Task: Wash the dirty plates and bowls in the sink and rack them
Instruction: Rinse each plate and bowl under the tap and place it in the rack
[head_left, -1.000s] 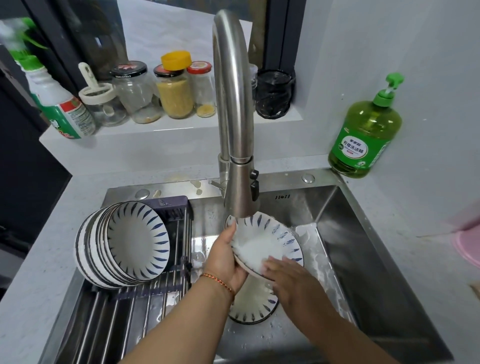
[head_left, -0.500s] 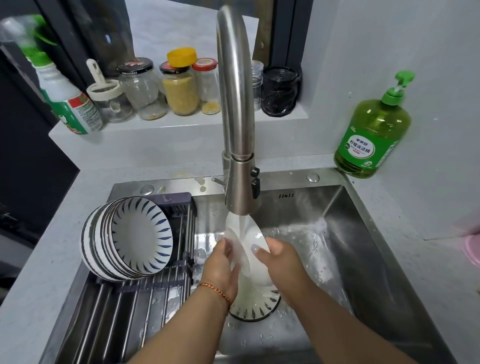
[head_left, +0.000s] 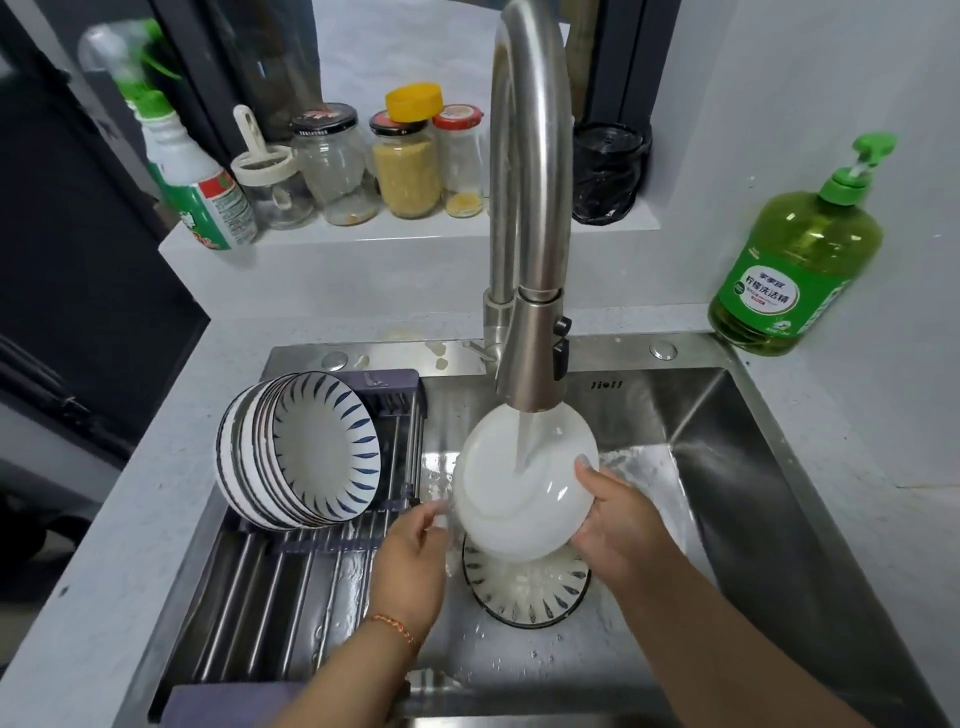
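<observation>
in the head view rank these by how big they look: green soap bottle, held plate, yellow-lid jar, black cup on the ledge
1. Green soap bottle and held plate: they look about alike, and the plate is nearer the camera, so I won't rank them.
3. Yellow-lid jar.
4. Black cup, partly hidden behind the faucet.

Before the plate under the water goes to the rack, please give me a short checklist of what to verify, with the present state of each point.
1. Grip: right hand holds the plate at its right edge: ok.
2. Left hand support: at the plate's left edge, contact hidden by water: cannot tell.
3. Rinse: faucet stream hits the plate's white back: ok; patterned front faces away: cannot tell.
4. Rack space: bare bars in front of the racked bowls: ok.
5. Sink finished: another plate lies below: not ok.
</observation>
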